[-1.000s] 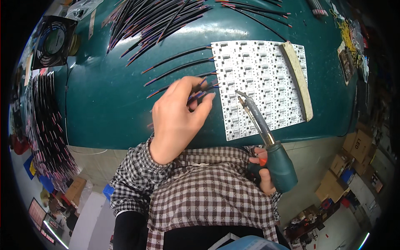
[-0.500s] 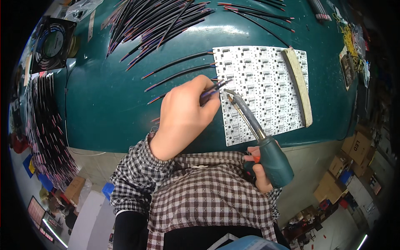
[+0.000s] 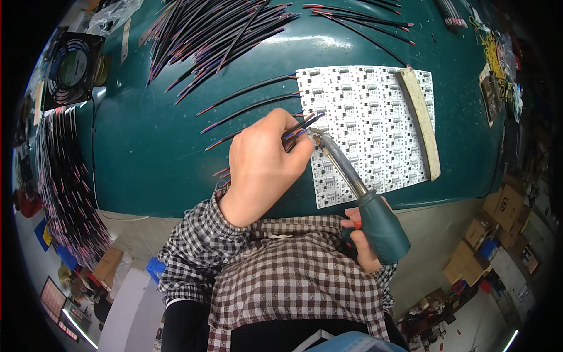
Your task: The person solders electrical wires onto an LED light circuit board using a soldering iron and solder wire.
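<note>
My left hand [image 3: 264, 161] is closed round several black cables [image 3: 300, 130] at the left edge of a white circuit board panel [image 3: 363, 117]. Their bared ends poke out past the fingertips, over the board. In my right hand [image 3: 365, 249] is a soldering gun with a dark green body [image 3: 384, 229], a red trigger and a long metal barrel. Its tip meets the cable ends beside my left fingertips; exact contact is too small to tell. Above my left hand, a few black cables [image 3: 249, 105] reach leftward from the board's edge. A pale, worn bar [image 3: 419, 123] lies across the board's right side.
A large heap of black cables [image 3: 217, 35] lies at the far left of the green table [image 3: 146, 152]; a smaller group [image 3: 363, 20] lies right of it. A square black fan [image 3: 75, 67] stands at the left, above hanging cable bundles [image 3: 67, 182]. Yellow wires [image 3: 492, 61] lie far right.
The soldering gun has shifted slightly left, bringing its tip close against the cable ends. My left hand has moved very little and still grips the cables.
</note>
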Tool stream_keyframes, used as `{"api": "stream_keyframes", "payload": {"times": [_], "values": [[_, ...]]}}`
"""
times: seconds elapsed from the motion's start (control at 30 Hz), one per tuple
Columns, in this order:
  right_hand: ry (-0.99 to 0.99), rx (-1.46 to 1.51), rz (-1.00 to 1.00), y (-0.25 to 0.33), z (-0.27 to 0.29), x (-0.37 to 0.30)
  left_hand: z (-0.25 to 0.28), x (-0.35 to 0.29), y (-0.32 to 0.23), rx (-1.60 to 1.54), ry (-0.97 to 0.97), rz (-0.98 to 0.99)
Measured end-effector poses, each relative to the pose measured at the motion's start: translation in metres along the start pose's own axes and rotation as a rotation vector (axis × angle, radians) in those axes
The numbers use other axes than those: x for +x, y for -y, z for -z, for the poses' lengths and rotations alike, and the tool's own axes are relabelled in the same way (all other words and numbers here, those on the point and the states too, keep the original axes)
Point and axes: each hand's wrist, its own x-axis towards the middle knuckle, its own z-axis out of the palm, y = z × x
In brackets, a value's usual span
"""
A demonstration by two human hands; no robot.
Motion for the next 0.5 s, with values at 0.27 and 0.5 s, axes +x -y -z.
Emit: {"api": "stream_keyframes", "payload": {"times": [0.27, 0.5], "values": [[0.026, -0.054, 0.019, 0.0039, 0.0014, 0.0020, -0.0003, 0.0001, -0.0020, 0.002, -0.005, 0.016], [0.011, 0.064, -0.009, -0.0007, 0.0035, -0.0062, -0.0008, -0.0004, -0.0007, 0.001, -0.019, -0.003]]}}
